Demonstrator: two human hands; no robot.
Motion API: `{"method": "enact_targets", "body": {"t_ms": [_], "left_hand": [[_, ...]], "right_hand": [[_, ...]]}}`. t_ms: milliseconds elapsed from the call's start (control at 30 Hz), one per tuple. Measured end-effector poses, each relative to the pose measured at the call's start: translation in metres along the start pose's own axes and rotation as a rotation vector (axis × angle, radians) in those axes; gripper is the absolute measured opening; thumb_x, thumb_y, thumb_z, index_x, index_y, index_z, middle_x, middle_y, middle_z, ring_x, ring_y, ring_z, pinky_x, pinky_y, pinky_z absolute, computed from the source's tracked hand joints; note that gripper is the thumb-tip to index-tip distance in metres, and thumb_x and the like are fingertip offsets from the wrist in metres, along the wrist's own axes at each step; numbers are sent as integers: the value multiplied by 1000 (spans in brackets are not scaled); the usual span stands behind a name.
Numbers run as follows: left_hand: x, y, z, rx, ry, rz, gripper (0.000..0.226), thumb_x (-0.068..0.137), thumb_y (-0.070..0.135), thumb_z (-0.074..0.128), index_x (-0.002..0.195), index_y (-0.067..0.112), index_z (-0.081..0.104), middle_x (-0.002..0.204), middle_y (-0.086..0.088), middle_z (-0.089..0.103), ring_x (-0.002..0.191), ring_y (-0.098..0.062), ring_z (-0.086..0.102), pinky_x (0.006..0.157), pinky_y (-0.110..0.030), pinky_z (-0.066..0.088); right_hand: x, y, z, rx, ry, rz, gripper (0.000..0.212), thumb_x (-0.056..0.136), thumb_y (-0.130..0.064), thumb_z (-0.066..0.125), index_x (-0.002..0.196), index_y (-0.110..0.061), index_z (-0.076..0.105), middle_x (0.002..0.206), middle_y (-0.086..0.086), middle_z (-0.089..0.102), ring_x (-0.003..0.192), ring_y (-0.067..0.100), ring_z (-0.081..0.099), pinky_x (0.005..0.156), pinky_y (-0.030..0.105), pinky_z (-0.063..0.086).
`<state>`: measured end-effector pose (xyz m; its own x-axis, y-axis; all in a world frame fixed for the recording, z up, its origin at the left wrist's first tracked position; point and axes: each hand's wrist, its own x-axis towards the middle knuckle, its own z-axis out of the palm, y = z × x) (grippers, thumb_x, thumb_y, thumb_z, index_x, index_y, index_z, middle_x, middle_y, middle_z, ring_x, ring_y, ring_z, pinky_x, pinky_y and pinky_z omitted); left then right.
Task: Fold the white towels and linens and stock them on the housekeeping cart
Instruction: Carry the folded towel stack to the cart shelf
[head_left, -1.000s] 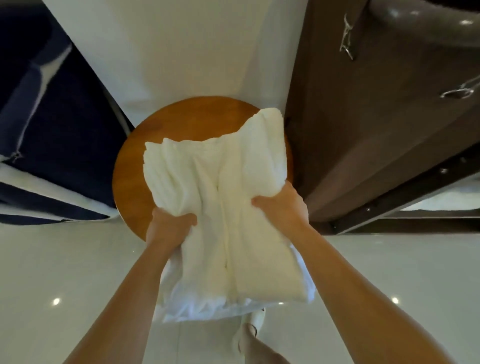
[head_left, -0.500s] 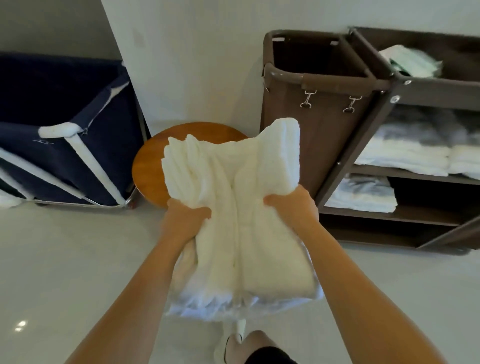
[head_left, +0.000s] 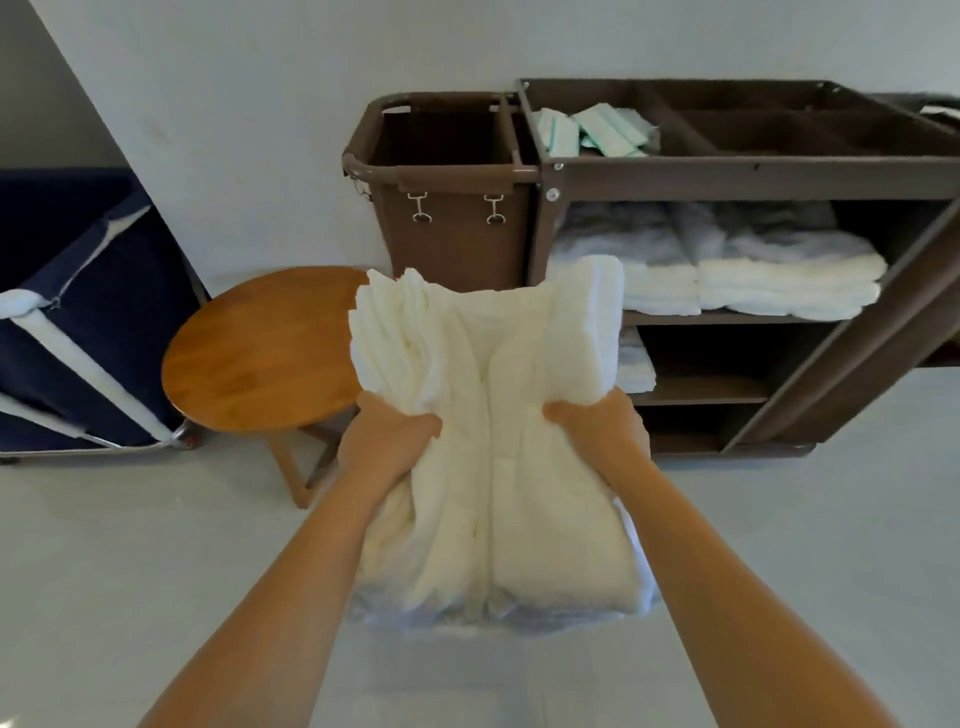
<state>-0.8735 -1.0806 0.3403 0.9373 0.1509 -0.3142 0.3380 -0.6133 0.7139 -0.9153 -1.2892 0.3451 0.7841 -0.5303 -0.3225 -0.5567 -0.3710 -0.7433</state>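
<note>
A thick folded white towel (head_left: 498, 415) hangs in the air in front of me, lifted off the round wooden table (head_left: 260, 353). My left hand (head_left: 384, 441) grips its left side and my right hand (head_left: 602, 431) grips its right side, thumbs on top. The brown housekeeping cart (head_left: 727, 171) stands ahead and to the right. Folded white towels (head_left: 753, 275) lie stacked on its upper shelf, and a smaller folded piece (head_left: 636, 364) lies on the shelf below, partly hidden by the towel I hold.
A brown laundry bag (head_left: 452, 208) hangs on the cart's left end. Green-and-white packets (head_left: 597, 135) sit in the cart's top tray. A navy fabric hamper (head_left: 88, 322) stands at the left. Pale floor lies between me and the cart.
My view has risen and turned right, bringing the cart's shelves fully into sight. The towel has been carried off the table toward the cart, both hands keeping their grip.
</note>
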Motion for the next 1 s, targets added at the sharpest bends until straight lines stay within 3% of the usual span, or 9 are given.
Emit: {"method": "enact_targets", "body": {"t_ms": [133,300,467,733,867,900,933,1000], "left_hand": [[-39,63,104,124,-98,21,75,75,36,66,132,8,27,108,-4,50,90,-27,51,77,-38,48],[-70,116,202,160,-167,21,64,76,35,66,123,10,30,102,-3,51,87,-27,52,77,-38,49],[-63,147,279,169,-227,0,64,76,32,66,124,9,31,93,0,48,81,-24,50,66,-33,43],[3,195,402,191,-347,4,67,75,31,66,126,7,30,101,-3,50,90,-28,54,77,-36,48],[44,220,469,178,-393,-21,63,77,28,66,123,7,29,96,-2,48,82,-27,49,70,-33,42],[50,223,482,184,-397,-22,62,77,28,66,122,7,29,96,-2,48,82,-26,49,70,-33,41],[58,226,498,183,-403,-35,60,78,27,66,121,7,30,98,-2,48,83,-26,49,71,-33,40],[67,229,518,181,-404,-52,54,77,27,67,114,9,31,99,-2,50,82,-26,49,69,-32,39]], "right_hand": [[31,75,-92,24,70,65,46,76,-43,68,108,-19,46,79,-6,52,79,22,54,68,30,41],[66,142,-174,76,128,143,52,75,-42,70,114,-17,47,85,-4,55,81,25,55,71,32,43],[112,184,-214,80,141,213,55,75,-41,70,118,-16,48,94,0,58,82,25,56,72,33,45],[229,221,-252,110,174,303,53,77,-33,71,121,-12,48,96,2,58,85,23,57,73,31,46],[298,244,-266,150,200,307,53,81,-17,70,127,-8,47,108,10,60,84,19,50,45,7,36],[310,250,-269,137,204,310,54,81,-15,70,129,-7,46,112,11,60,85,19,50,45,7,36],[327,259,-270,125,203,321,55,81,-17,71,129,-8,46,114,11,60,87,19,51,49,8,38],[349,270,-270,88,215,364,56,77,-25,73,125,-12,47,113,9,62,93,25,57,74,25,47]]}}
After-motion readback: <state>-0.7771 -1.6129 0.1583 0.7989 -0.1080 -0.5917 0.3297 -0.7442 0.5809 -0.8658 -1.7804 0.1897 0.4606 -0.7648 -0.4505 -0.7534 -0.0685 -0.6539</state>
